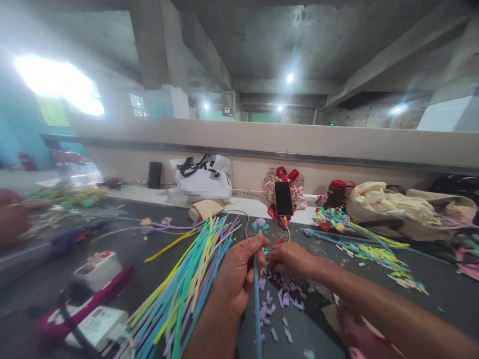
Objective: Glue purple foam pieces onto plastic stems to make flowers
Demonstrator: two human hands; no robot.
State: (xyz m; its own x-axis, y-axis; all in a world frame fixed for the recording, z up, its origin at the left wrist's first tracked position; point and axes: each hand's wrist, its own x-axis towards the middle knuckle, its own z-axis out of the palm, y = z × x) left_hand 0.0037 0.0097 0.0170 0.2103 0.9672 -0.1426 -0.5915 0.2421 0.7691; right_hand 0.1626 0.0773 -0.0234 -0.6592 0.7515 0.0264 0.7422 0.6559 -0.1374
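Note:
My left hand (236,274) is closed round a blue pipe-cleaner stem (257,309) that stands upright in front of me. At its top sits a small purple flower (260,223) with teal leaves beneath. Just to the right, my right hand (292,260) has its fingers curled together, close to some small green pieces (265,251). Whatever those fingertips pinch is hidden. Short purple pipe-cleaner cuttings (286,298) lie scattered on the dark table under both hands.
Long coloured pipe cleaners (187,284) lie left of my hands, beyond them a magenta power strip (84,304) with white plugs. A phone (283,198) leans on a patterned bag at the back. Finished flowers (331,219) and yellow cuttings (374,257) lie right. Another person's blurred hand (11,214) shows far left.

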